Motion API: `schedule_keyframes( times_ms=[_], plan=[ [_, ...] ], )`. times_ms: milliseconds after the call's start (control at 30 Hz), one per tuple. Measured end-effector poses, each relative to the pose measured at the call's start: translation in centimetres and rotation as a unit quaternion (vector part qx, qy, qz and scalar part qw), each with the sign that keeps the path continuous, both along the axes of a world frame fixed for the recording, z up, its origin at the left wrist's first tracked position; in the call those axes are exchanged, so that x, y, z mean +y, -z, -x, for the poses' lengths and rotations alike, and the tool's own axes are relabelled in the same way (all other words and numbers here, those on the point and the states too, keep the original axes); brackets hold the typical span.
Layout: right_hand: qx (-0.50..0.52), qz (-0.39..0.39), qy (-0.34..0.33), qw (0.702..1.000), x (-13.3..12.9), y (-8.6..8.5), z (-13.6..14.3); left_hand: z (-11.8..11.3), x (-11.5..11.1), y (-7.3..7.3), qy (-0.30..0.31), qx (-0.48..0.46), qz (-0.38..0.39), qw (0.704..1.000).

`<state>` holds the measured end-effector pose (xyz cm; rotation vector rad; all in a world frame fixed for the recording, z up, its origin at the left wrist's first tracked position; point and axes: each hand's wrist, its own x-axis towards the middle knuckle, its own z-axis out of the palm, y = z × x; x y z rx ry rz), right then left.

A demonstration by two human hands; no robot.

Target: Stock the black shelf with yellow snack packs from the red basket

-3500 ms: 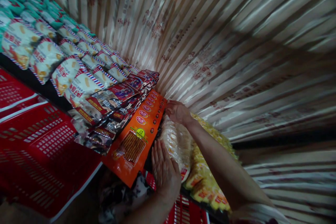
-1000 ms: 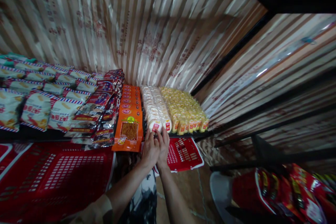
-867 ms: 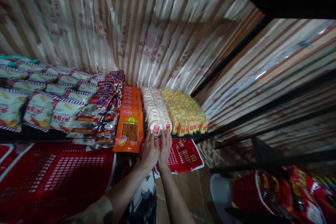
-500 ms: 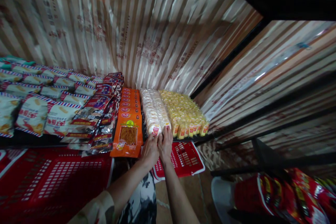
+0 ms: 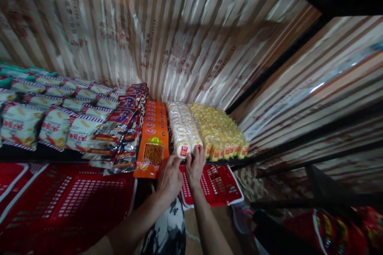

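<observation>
Two rows of round white wrapped snacks (image 5: 183,130) stand on the black shelf (image 5: 209,162). My right hand (image 5: 196,165) touches the front of the right row, its fingers bent and a little apart. Just below and left of the left row's front pack is my left hand (image 5: 170,176), its fingers curled; whether anything is between them is hidden. Yellow wrapped snacks (image 5: 220,131) stand right of the white rows. An orange bag of sticks (image 5: 152,153) lies left of my left hand.
Dark red packets (image 5: 118,127) and white snack bags (image 5: 55,127) fill the shelf's left part. Red baskets (image 5: 86,191) sit below, with another red basket (image 5: 221,185) under my right side. A black bar (image 5: 278,63) slants at the right.
My left hand has drawn back from the white snacks, down and left. My right hand stays at the right row's front. The view has shifted, so the shelf goods appear farther right.
</observation>
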<state>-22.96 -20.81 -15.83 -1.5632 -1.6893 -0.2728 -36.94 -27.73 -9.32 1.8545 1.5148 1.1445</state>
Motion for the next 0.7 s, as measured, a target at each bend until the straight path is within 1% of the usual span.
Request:
schedule_keyframes(
  times_ms=[100, 233, 300, 367, 433, 500, 567, 633, 700],
  plan=[
    [0.017, -0.016, -0.005, 1.000, -0.1, -0.3, 0.3, 2.6, -1.7, 0.5, -0.024, 0.021, -0.051, 0.998],
    [0.016, -0.048, -0.004, 0.999, -0.4, -0.9, 0.4, 5.2, -3.3, 1.1, -0.029, 0.079, -0.068, 0.994],
    [0.008, -0.067, -0.002, 0.998, -0.6, -1.7, 0.7, 6.0, -3.5, 1.4, -0.026, 0.120, -0.076, 0.990],
    [0.003, -0.070, -0.028, 0.997, -0.8, -2.9, 1.7, 6.4, -3.3, 1.8, -0.021, 0.159, -0.094, 0.983],
    [0.004, -0.041, -0.094, 0.995, -0.9, -4.2, 3.4, 6.5, -2.9, 2.2, -0.027, 0.192, -0.109, 0.975],
    [0.008, 0.026, -0.158, 0.987, -0.6, -5.2, 5.7, 6.4, -2.5, 2.5, -0.049, 0.219, -0.110, 0.968],
    [-0.011, 0.095, -0.204, 0.974, -0.1, -5.8, 8.1, 6.3, -2.0, 2.6, -0.071, 0.239, -0.100, 0.963],
    [-0.044, 0.137, -0.219, 0.965, 0.4, -5.9, 10.1, 6.3, -1.7, 2.6, -0.081, 0.250, -0.086, 0.961],
    [-0.068, 0.164, -0.209, 0.962, 0.9, -5.7, 11.4, 6.2, -1.5, 2.6, -0.090, 0.254, -0.070, 0.961]
  ],
)
